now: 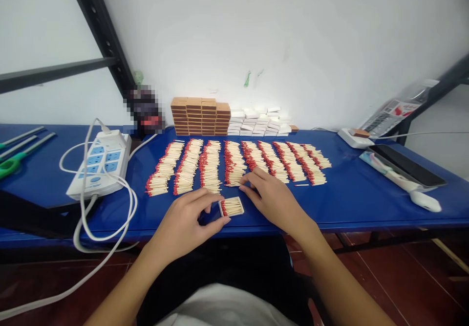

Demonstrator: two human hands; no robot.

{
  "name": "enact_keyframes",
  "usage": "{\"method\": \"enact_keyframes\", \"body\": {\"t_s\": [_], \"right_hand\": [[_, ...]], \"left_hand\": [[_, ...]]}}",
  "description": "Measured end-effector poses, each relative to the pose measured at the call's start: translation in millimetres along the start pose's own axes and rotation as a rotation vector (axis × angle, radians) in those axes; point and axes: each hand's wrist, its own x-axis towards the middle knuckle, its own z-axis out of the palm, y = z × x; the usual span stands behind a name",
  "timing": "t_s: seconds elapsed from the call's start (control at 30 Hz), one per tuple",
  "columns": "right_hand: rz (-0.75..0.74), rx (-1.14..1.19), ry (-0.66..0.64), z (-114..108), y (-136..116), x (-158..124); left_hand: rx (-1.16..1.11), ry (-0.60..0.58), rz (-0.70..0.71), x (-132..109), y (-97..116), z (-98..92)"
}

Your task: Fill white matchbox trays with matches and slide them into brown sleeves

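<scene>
White, the small tray (241, 206) of red-tipped matches (231, 207) is sitting near the worktop's (351, 189) front edge, the left hand (185, 221) pinching its left side. The right hand (271, 196) is curling beside a match row (234, 162), possibly gripping some; I cannot tell. A tilting pinch would be risking spillage; a dragging wrist, scattered rows.

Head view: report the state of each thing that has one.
Tray, open, holding matches
Matches, in slanted rows, red heads leftward
Brown boxes, stacked
White boxes, stacked less evenly
Power strip, plug at far end, near sockets free
Phone, flat, dark
Bottle, labelled
Left hand, gripping tray
Right hand, curled at a match row
</scene>
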Motion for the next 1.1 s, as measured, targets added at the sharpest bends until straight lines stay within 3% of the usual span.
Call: {"method": "enact_keyframes", "body": {"t_s": [0.9,1.1], "right_hand": [[0.040,0.025,-0.114,-18,9,-5],[0.011,0.058,-0.087,-20,10,-6]], "left_hand": [[0.006,-0.010,-0.008,0,0,0.1],[0.002,-0.007,-0.004,0,0,-0.1]]}}
